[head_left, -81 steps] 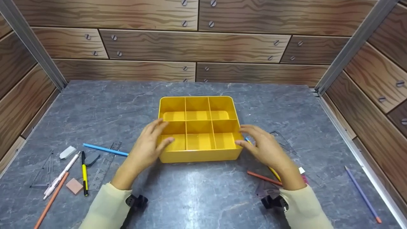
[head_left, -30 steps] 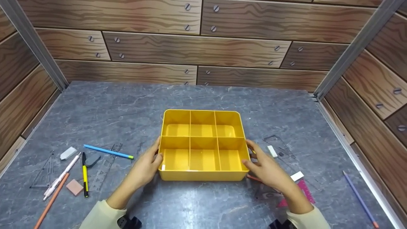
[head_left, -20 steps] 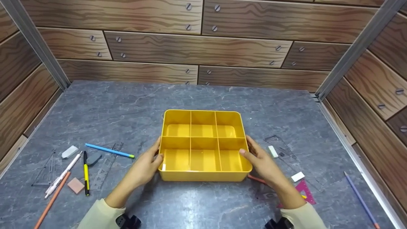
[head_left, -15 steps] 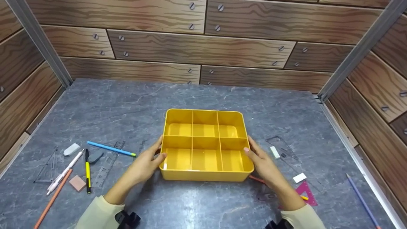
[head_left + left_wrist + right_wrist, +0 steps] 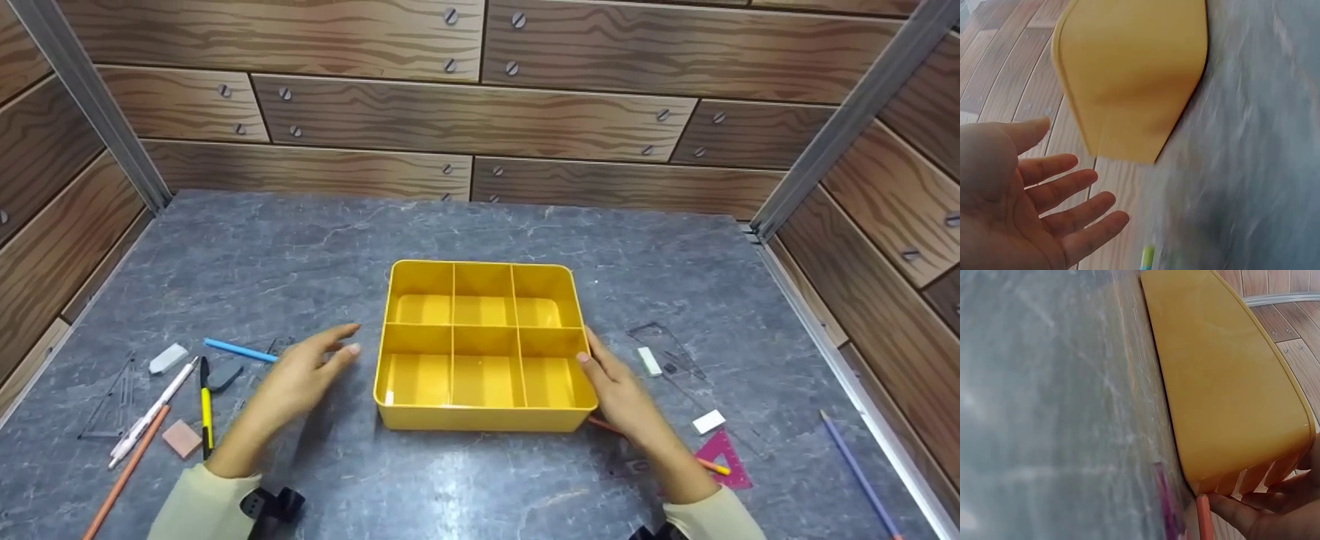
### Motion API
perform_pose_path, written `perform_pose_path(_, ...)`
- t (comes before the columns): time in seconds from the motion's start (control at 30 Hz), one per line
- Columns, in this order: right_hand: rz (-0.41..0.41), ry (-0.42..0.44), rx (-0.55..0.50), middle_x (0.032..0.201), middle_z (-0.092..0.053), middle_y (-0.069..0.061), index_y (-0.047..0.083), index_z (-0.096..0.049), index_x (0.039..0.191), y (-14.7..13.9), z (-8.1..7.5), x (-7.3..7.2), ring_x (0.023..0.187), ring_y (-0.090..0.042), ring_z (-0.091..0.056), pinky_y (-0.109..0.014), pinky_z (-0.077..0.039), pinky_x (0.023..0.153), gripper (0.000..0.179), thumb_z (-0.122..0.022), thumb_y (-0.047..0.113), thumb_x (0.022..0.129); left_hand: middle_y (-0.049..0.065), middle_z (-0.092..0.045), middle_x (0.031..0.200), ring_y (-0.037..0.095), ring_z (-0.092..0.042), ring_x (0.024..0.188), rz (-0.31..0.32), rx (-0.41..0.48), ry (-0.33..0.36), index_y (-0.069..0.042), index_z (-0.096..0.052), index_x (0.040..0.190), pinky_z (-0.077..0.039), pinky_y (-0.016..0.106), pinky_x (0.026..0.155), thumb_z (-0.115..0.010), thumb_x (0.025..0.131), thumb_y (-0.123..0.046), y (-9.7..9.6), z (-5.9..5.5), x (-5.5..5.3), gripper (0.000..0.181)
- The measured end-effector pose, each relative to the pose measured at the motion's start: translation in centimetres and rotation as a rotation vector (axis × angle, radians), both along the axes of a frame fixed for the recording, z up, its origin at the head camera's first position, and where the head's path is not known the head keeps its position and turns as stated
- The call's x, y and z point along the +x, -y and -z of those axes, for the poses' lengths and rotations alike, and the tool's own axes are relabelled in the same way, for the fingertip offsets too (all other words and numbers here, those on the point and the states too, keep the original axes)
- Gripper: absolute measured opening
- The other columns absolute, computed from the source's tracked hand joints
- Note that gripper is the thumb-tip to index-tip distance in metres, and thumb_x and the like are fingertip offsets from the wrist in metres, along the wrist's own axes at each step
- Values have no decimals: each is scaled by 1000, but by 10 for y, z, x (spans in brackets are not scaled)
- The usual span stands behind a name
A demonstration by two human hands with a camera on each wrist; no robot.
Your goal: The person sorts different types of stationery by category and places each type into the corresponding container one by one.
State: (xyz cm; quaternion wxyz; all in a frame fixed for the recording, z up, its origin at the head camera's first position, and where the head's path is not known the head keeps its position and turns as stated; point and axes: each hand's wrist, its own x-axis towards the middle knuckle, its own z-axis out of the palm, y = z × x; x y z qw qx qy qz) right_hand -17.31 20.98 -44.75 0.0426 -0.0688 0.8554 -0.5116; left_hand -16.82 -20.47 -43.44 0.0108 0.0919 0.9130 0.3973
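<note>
A yellow box (image 5: pixel 487 420) with two rows of compartments sits mid-table, and no items show inside it. My right hand (image 5: pixel 626 394) grips its right side, thumb at the rim and fingers along the outer wall; the right wrist view shows those fingers (image 5: pixel 1235 512) against the box. Apart from the left wall, my left hand (image 5: pixel 296 379) is spread with nothing in it. In the left wrist view its palm (image 5: pixel 994 208) faces the box side (image 5: pixel 1129 62). Under the left hand lies part of a blue pencil (image 5: pixel 240 349).
At left lie a white pen (image 5: pixel 154 412), a yellow-and-black pen (image 5: pixel 206 409), a pink eraser (image 5: pixel 181 439), an orange pencil (image 5: pixel 127 472) and a clear set square (image 5: pixel 112 405). At right are white erasers (image 5: pixel 709 421), a pink set square (image 5: pixel 735 465) and a purple pencil (image 5: pixel 855 469).
Both hands first reached the box, and it came nearer to me. Since half a second ago my left hand has let go and moved left. The right hand stays on the box.
</note>
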Motion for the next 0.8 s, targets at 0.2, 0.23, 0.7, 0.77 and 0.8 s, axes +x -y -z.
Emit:
perform_pose_path(0.2,-15,-7,35,154,-32,-18,10,-27,155,0,0,0,138,-34,-34,-51,-23,115,54,-43,28,106,24,-59,129,43,-60,109,-75,-123,-51,-5,-53,140,-48,58,92,-56,101,-28,24,-2,-3,45)
perform_pose_path(0.23,-16,-8,39,154,-33,-18,10,-27,155,0,0,0,138,-35,-35,-51,-23,115,54,-43,28,106,25,-59,127,43,-60,109,-87,-148,-69,-5,-53,139,-48,59,91,-57,101,-26,27,-2,-4,45)
perform_pose_path(0.7,-4,14,27,153,-32,-20,11,-26,156,-3,-1,0,131,-36,-42,-52,-30,112,57,-45,31,105,28,-62,120,48,-58,107,-67,-456,-176,2,-63,125,-47,61,88,-69,89,-4,63,16,-12,36)
perform_pose_path(0.77,-3,20,12,153,-33,-21,12,-26,156,-2,1,0,128,-35,-45,-52,-32,110,57,-45,31,105,27,-63,117,48,-59,105,-46,-489,-151,1,-65,122,-49,61,85,-69,89,-3,67,16,-10,33)
perform_pose_path(0.8,-2,24,5,153,-33,-21,12,-26,156,-1,1,0,127,-35,-46,-52,-33,109,57,-45,30,105,26,-64,116,48,-59,104,-40,-499,-139,0,-66,120,-49,61,85,-69,89,-3,69,17,-9,32)
